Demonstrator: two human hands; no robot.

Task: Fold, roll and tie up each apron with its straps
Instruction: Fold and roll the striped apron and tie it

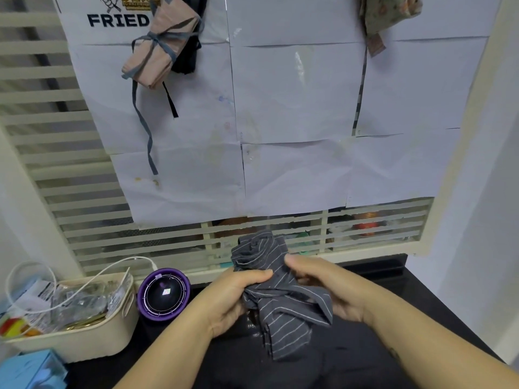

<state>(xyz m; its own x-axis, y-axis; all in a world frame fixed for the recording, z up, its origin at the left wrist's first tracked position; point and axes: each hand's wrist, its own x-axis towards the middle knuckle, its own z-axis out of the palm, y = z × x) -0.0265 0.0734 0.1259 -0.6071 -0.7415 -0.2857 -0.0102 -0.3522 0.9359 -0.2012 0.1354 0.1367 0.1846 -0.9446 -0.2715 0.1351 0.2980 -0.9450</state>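
Note:
A grey apron with thin white stripes is bunched into a loose roll above the black counter. My left hand grips its left side with the thumb across the cloth. My right hand grips its right side, thumb on top. One end of the apron sticks up past my hands and a flap hangs down toward the counter. A pink apron, rolled and tied with its grey straps, hangs on the wall at upper left. A floral green apron hangs at upper right.
A cream basket full of packets and a white cable stands at the left. Beside it is a round purple and black device. A blue box lies at the bottom left. White paper sheets cover a slatted window behind.

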